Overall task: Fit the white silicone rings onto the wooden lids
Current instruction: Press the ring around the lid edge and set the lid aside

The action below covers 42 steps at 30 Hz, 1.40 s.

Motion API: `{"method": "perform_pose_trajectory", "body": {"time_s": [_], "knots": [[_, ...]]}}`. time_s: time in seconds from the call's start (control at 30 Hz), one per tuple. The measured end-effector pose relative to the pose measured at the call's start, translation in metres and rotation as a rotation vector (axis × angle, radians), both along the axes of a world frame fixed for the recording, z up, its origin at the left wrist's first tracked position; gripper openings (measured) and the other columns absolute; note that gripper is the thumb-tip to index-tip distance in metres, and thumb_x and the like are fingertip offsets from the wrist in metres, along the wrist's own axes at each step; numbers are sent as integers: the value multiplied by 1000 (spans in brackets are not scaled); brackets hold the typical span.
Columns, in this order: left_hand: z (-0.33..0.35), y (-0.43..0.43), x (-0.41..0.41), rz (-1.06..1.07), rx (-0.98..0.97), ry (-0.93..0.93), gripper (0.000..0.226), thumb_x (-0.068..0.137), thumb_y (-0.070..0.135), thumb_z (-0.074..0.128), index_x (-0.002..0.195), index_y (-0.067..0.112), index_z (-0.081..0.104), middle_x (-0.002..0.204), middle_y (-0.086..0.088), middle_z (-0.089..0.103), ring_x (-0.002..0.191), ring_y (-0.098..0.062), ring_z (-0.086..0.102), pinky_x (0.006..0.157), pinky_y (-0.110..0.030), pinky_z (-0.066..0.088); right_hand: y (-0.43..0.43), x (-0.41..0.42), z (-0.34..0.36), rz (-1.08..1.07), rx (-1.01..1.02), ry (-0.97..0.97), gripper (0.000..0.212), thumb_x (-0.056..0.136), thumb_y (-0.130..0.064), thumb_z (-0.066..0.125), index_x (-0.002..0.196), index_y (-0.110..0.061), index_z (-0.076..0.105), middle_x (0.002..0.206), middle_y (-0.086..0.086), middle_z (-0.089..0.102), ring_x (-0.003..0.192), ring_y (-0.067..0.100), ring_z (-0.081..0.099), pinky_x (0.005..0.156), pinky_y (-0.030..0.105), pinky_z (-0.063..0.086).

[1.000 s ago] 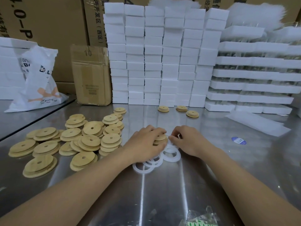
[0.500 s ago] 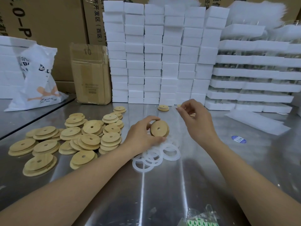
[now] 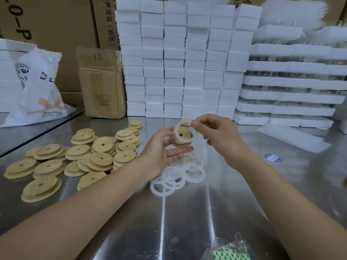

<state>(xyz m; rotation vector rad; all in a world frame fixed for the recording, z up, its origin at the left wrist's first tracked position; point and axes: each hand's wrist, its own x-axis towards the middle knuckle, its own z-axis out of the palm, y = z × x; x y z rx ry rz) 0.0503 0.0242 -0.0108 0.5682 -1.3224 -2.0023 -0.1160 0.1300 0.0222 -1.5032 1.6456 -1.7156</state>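
Head view, mid-frame above the worktop [image 3: 187,212]: left hand [image 3: 161,149] grips a lid [image 3: 183,136]; right hand [image 3: 219,136] pinches a ring [image 3: 178,128] against its face.

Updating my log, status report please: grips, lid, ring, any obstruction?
Left grip holds round wooden lid. Right grip pinches white silicone ring, laid over lid's face, not yet seated. Nothing between the grips.

1 wooden lid [image 3: 185,131] held up, 1 white ring [image 3: 176,129] held w/ it, approx 10 loose rings [image 3: 169,173] on table [image 3: 187,222], 30-plus lids [image 3: 78,156] piled, 1 carton [image 3: 102,81], 1 bag [image 3: 39,89], 1 blue sticker [image 3: 272,158]
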Motion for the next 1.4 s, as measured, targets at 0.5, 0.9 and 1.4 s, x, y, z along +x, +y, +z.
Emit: {"method": "perform_pose_trajectory", "body": {"time_s": [0.5, 0.9, 1.4], "knots": [[-4, 12, -5, -76, -241, -39, 35, 103, 29, 73, 134, 37, 60, 117, -11, 81, 102, -37, 81, 73, -30, 66, -5, -2, -10, -34, 10, 35, 12, 96, -21, 77, 87, -15, 75, 92, 1, 80, 83, 10, 72, 76, 15, 53], [-5, 13, -3, -26, -373, -58, 25, 106, 45, 64, 130, 39, 65, 119, -4, 81, 98, -37, 81, 94, -47, 65, -6, -11, -11, -66, 22, 47, 12, 96, -22, 77, 86, -15, 77, 83, -9, 76, 77, 0, 67, 72, 11, 47], [-4, 14, -1, 39, -443, -21, 22, 110, 40, 59, 128, 45, 70, 117, -2, 81, 88, -38, 82, 68, -28, 65, 1, -19, -3, 8, 164, -20, 14, 94, -27, 80, 91, -14, 80, 91, -6, 82, 86, 5, 78, 80, 25, 49]]}}
